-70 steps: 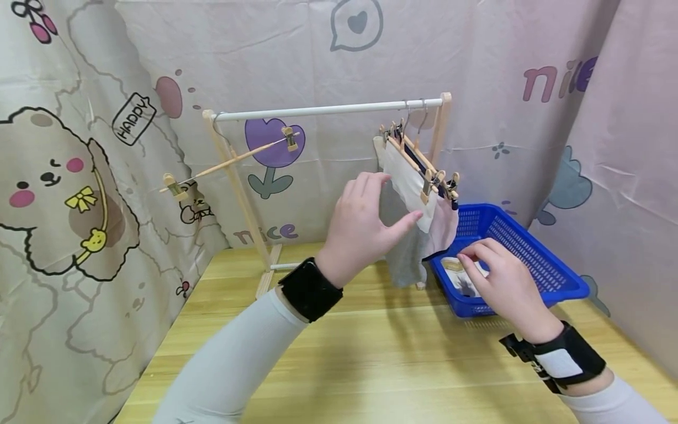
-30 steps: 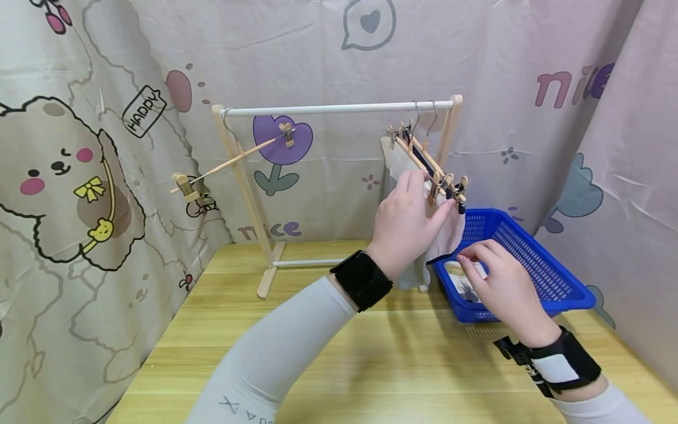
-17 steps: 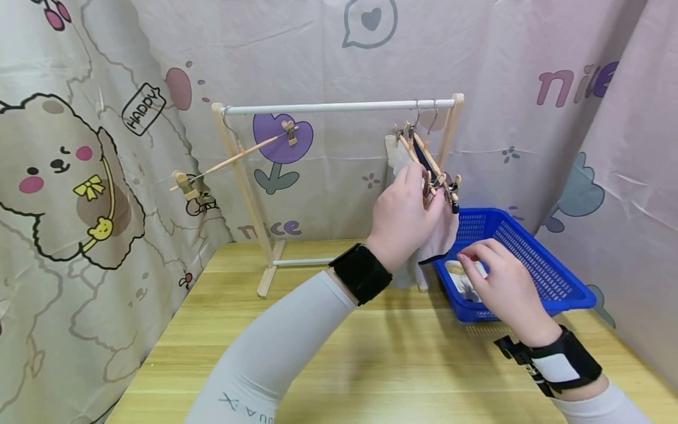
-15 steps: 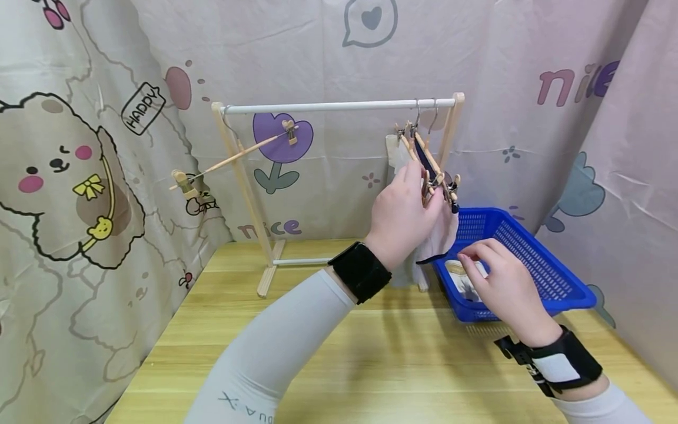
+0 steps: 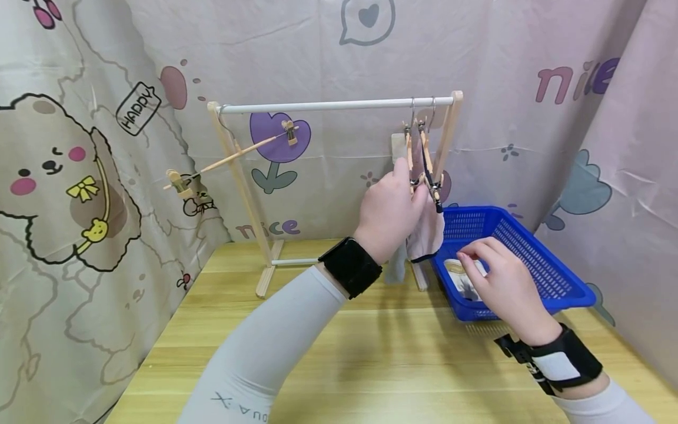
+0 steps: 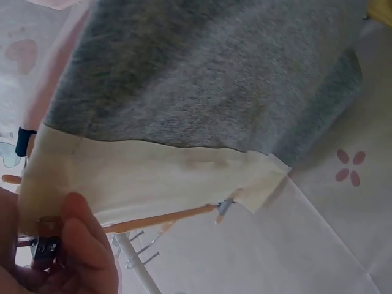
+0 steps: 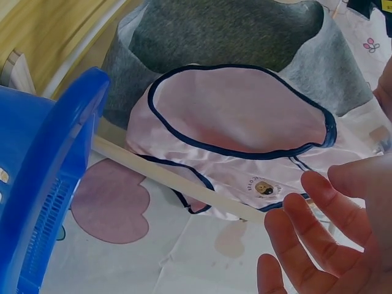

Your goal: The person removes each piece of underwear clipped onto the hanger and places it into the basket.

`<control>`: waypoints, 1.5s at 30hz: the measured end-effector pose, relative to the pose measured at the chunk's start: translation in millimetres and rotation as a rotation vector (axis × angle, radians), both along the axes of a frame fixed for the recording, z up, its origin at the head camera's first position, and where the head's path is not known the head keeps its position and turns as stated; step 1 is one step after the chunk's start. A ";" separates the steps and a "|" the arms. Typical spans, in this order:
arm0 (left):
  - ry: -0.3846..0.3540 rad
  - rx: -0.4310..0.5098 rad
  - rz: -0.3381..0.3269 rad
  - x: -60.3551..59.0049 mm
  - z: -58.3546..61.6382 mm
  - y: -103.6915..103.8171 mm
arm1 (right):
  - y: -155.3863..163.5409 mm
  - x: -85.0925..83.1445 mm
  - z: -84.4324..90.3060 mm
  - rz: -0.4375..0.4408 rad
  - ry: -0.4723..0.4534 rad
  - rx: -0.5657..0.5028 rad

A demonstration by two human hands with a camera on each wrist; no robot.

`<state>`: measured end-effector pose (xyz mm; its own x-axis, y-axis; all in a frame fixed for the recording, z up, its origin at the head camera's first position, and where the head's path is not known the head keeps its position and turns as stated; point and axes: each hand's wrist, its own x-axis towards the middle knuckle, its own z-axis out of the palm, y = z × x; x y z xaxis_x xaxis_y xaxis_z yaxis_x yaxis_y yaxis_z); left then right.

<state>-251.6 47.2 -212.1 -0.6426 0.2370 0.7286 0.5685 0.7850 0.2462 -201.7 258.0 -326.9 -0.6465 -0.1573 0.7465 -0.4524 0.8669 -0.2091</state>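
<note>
My left hand [image 5: 388,211] pinches the near clip [image 6: 46,245] of a wooden clip hanger [image 5: 409,154] at the rack's right end. From that hanger hangs a grey garment [image 6: 214,79] with a cream waistband, largely hidden behind the hand in the head view. Just to its right, a second hanger carries a pink garment [image 5: 426,232] with navy trim; a small printed badge shows on it in the right wrist view. My right hand [image 5: 500,281] holds nothing, its fingers loosely bent over the near edge of a blue basket [image 5: 535,253].
The rack has a white rail [image 5: 328,106] on wooden legs and stands on a wooden table [image 5: 339,365]. At the rail's left end a bare clip hanger [image 5: 233,158] hangs at an angle. White patterned cloth [image 5: 459,278] lies inside the basket. Printed curtains enclose the back and sides.
My left hand has moved right onto the front hanger and gripped its near clip. Both right-hand hangers have since turned, their near ends swinging left. My right hand has stayed over the basket.
</note>
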 end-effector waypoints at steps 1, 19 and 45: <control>-0.010 -0.004 0.000 -0.4 0.0 -1.0 | 0.1 0.0 0.0 0.000 -0.001 -0.001; -0.032 0.176 -0.014 -10.1 0.1 -16.5 | -0.8 -0.2 -1.3 0.007 -0.004 -0.010; 0.089 0.276 -0.098 7.3 -2.2 -57.3 | -3.6 0.8 1.9 0.017 0.046 -0.028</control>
